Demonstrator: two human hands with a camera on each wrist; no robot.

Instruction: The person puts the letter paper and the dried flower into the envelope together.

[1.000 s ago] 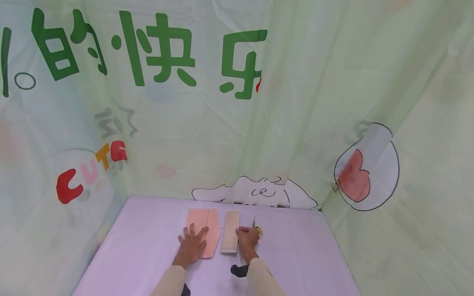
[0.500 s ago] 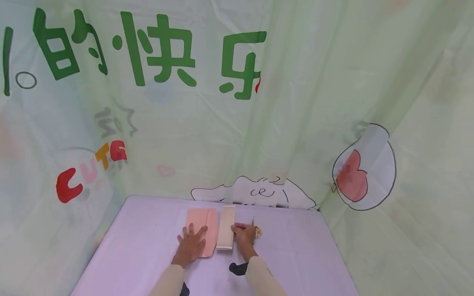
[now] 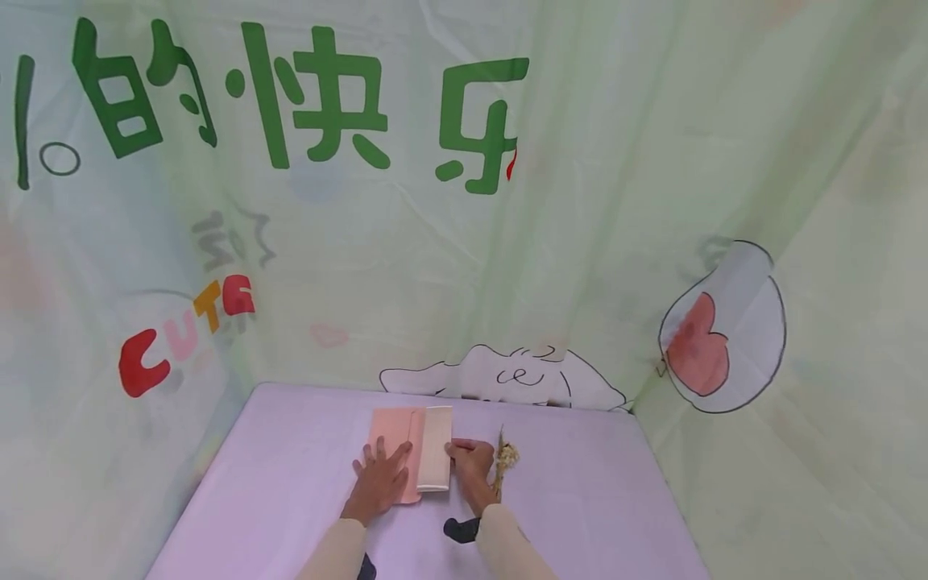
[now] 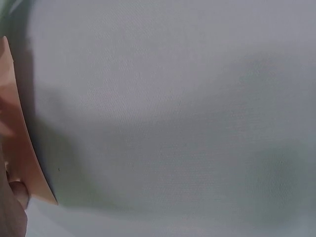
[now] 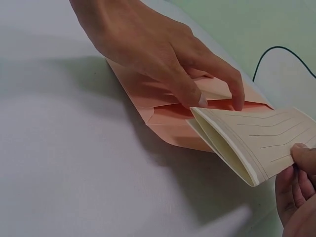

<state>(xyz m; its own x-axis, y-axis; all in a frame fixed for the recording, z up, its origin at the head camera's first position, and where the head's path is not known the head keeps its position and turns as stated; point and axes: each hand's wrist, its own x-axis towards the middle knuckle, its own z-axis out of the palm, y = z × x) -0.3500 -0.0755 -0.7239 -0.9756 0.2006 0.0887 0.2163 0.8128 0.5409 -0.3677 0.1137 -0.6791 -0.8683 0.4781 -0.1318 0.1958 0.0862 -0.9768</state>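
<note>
In the head view, a pink envelope (image 3: pixel 392 424) is being pressed to the lavender worktop (image 3: pixel 580 499) by the left hand (image 3: pixel 379 483), whose fingers are being spread across it. The envelope is being borne close to the worktop's far edge, slightly nearer the far left corner than the far right. A folded cream paper (image 3: pixel 435 447) is being pinched at its right edge by the right hand (image 3: pixel 473 467), and the envelope's right part is being overlapped by it. Just right of that hand, a sprig of dried flowers (image 3: pixel 508 457) is being carried by the worktop. The space behind is being closed off by a pale green curtain (image 3: pixel 594 201) (large green characters are being displayed across its upper part).

In the left wrist view, only a strip of the envelope and a bit of the left hand are being shown at the left border; how its fingers are being held cannot be told there.

In the right wrist view, the envelope's open mouth is being touched by the left hand's fingertips. The lined paper is being held tilted above the flap (image 5: pixel 183 132), its layers being parted at one end; whether the envelope is being touched by it cannot be told.
</note>
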